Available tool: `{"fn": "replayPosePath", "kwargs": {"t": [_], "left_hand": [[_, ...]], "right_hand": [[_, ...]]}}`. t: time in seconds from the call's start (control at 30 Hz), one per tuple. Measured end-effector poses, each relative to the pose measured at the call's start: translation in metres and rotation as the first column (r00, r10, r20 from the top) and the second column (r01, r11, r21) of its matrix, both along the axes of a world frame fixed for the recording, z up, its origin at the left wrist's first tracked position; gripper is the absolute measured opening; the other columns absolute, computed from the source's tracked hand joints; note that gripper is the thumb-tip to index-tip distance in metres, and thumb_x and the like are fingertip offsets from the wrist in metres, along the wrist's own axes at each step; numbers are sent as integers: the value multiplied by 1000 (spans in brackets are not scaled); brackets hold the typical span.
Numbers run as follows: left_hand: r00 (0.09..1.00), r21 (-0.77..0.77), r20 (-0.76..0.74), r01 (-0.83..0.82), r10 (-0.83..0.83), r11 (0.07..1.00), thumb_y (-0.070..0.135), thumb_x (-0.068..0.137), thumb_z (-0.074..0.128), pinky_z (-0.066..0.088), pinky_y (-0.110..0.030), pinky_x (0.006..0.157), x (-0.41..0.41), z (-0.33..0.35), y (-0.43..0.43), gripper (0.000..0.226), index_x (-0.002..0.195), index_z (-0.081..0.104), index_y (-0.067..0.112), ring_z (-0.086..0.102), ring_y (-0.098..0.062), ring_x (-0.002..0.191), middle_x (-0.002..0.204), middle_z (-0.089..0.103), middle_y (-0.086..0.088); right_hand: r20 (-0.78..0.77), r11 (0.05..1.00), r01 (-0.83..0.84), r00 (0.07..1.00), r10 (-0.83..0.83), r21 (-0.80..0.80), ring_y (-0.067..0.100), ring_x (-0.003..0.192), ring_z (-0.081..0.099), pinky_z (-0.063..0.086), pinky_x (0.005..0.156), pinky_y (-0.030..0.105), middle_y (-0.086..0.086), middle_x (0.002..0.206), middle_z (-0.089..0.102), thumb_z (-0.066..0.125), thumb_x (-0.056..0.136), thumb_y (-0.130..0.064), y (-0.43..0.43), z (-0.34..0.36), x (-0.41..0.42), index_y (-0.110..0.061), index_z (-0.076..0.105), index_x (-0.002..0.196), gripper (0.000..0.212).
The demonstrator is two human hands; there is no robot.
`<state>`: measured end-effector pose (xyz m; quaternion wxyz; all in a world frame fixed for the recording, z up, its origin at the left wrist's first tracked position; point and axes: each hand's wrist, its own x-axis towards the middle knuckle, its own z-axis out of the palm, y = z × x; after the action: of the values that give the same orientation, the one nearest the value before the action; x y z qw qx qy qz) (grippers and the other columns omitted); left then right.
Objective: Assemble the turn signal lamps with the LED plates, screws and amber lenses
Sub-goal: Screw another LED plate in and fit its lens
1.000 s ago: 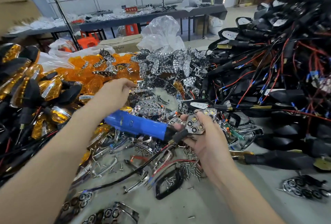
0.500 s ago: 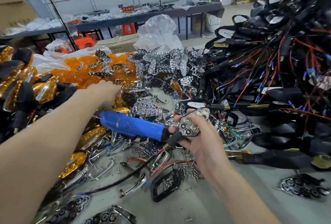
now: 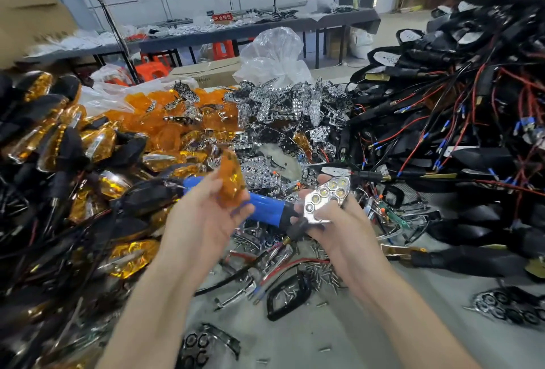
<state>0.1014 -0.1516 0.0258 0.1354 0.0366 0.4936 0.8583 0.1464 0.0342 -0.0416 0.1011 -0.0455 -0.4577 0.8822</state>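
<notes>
Workshop surface (image 3: 324, 339) heaped: amber lens pile (image 3: 165, 120) upper left, chrome plate pile (image 3: 280, 106) upper centre, wired black housings (image 3: 442, 132) right, loose screws (image 3: 321, 274) lower centre.

Left hand (image 3: 203, 215), centre frame, palm up, grip closed round amber lens (image 3: 231, 182), lens blurred.

Right hand (image 3: 333, 227) just right, grip pinched LED plate (image 3: 326, 199), LEDs facing camera, long axis tilted up-right.

Lens lay left of plate, apart; blue screwdriver (image 3: 265, 206) lay across behind both.

Likely next: lens onto plate.

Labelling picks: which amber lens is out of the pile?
The amber lens pinched in the left hand, held above the blue screwdriver; the others lie in the lens pile behind.
</notes>
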Motion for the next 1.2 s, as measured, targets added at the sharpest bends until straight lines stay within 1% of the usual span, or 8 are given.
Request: {"fn": "replayPosePath", "kwargs": {"t": [0.07, 0.27, 0.37, 0.47, 0.7, 0.87, 1.0, 1.2], "left_hand": [[997, 57, 78, 11, -15, 998, 17, 100, 46, 56, -27, 56, 9, -10, 5, 24, 116, 62, 11, 57, -14, 59, 69, 56, 0], [991, 167, 119, 40, -60, 985, 20, 81, 72, 55, -24, 63, 10, -24, -3, 43, 121, 65, 5, 56, -9, 63, 75, 53, 1], [991, 179, 118, 34, -56, 983, 20, 80, 73, 56, -24, 63, 7, -25, -9, 49, 125, 65, 2, 56, -8, 62, 78, 56, 0], [994, 121, 70, 73, -82, 990, 20, 83, 72, 56, -25, 64, 7, -26, -13, 37, 117, 71, 5, 58, -9, 64, 84, 62, -2], [988, 101, 37, 146, -150, 984, 12, 86, 64, 59, -30, 76, 10, -30, -7, 39, 125, 70, 13, 71, -19, 82, 85, 69, -6], [991, 98, 37, 125, -130, 987, 8, 87, 60, 60, -32, 80, 10, -30, -6, 40, 126, 69, 11, 73, -26, 99, 102, 74, -12], [999, 96, -29, -37, 40, 995, 10, 88, 60, 59, -28, 74, 8, -28, -1, 37, 124, 66, 14, 74, -25, 97, 103, 76, -10], [998, 159, 59, 8, -17, 987, 15, 90, 60, 60, -25, 74, 12, -27, 3, 38, 127, 63, 5, 74, -23, 99, 111, 75, -11]], "right_hand": [[-16, 996, -5, 1000, 6, 90, 23, 100, 74, 61, 85, 38, 6, 102, 75, 60, 75, -4, -2, 0, 2, -31, 63, 122, 54], [-26, 962, -35, 999, 44, 269, 21, 110, 73, 56, 98, 46, -4, 111, 76, 65, 78, -12, -10, 2, 7, -52, 71, 95, 44], [-36, 972, -18, 999, 27, 235, 24, 110, 73, 57, 96, 49, 0, 115, 76, 68, 74, -12, -11, 4, 6, -47, 68, 109, 50], [-63, 964, 21, 998, -4, 266, 26, 107, 74, 57, 96, 50, 1, 112, 76, 72, 67, -19, -11, 7, 6, -50, 71, 95, 42], [-62, 953, -20, 997, 41, 302, 21, 114, 71, 59, 95, 43, -4, 122, 74, 67, 83, -14, -10, 2, 7, -41, 69, 104, 34], [-80, 897, 69, 996, -37, 436, 24, 96, 75, 62, 86, 44, -3, 104, 76, 71, 72, -27, -5, 3, 8, -48, 65, 99, 34], [-133, 744, 159, 987, -95, 649, 9, 53, 44, 38, 51, 18, -16, 66, 60, 62, 78, -37, -5, 3, 20, -46, 54, 109, 33], [-28, 765, 148, 985, -168, 627, 21, 61, 75, 35, 39, 9, -23, 57, 63, 64, 94, -14, -6, 7, 31, -47, 55, 105, 36]]}}
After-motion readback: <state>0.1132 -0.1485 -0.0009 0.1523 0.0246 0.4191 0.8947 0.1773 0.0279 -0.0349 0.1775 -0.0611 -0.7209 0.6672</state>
